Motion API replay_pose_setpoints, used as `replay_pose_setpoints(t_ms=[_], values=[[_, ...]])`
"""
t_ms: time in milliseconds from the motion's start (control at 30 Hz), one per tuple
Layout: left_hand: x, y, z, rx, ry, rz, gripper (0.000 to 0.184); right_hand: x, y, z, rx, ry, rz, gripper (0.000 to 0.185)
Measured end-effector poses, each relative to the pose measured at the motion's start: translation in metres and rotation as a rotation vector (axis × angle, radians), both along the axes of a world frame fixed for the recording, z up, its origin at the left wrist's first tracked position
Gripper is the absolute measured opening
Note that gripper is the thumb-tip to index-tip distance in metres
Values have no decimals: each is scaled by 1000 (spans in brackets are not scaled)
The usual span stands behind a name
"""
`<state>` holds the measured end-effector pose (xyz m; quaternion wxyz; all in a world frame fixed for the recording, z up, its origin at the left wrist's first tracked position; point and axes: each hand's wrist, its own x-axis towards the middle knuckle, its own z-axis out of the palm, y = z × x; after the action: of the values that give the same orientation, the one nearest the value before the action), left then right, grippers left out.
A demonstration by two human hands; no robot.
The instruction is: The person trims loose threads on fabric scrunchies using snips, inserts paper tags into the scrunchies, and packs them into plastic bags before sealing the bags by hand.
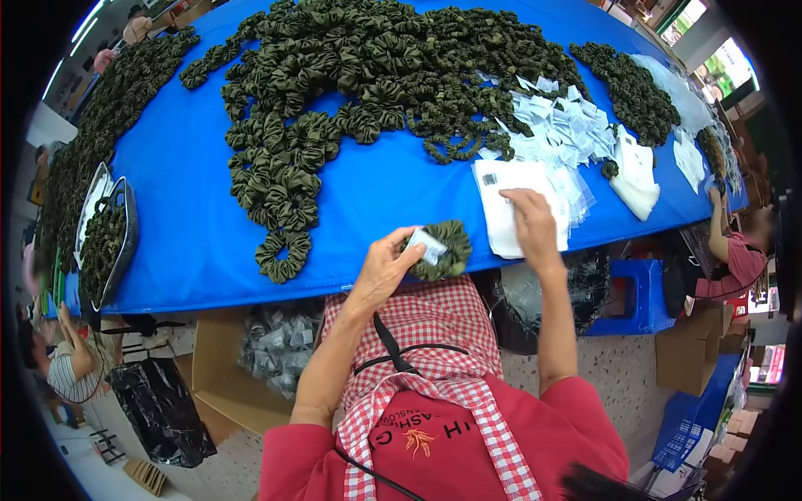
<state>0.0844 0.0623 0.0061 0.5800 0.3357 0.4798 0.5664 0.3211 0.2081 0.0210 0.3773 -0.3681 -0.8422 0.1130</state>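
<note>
my left hand (386, 263) pinches a green scrunchie (454, 242) and pale label (428, 248), my loosely open right hand (535, 224) over the white stack (499, 227) to their right, long axis pointing away from me

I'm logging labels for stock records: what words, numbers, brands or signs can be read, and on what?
"ASHI": red shirt, partial.
"NSLOW": same shirt, partial; its other letters are unclear.
Too small or blurred: print on the white tag, front white stack and blue printed panel.
</note>
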Motion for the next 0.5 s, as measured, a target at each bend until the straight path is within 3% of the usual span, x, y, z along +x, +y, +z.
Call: replay_pose_setpoints(t_ms=[33, 133, 200, 267, 333, 400, 500], values=[[-5, -9, 10, -41, -39, -36, 39, 6, 10, -7, 3, -5, 4, 29], [-17, -31, 32, -79, 97, -348, 34, -8, 9, -18, 109, -415, 143, 36], [-11, -43, 34, 186, 343, -452, 34, -58, -23, -15, 86, -426, 229, 45], [-7, -54, 44, 338, 649, -432, 36, -95, -44, -18, 127, -476, 221, 38], [-11, -60, 46, 196, 685, -420, 38, -108, -48, -24, 130, -465, 267, 41], [-17, -62, 28, -59, 934, -369, 39, -111, -50, -23, 104, -437, 232, 40], [-24, -65, 20, -59, 891, -333, 40, -102, -60, -8, 93, -372, 289, 38]])
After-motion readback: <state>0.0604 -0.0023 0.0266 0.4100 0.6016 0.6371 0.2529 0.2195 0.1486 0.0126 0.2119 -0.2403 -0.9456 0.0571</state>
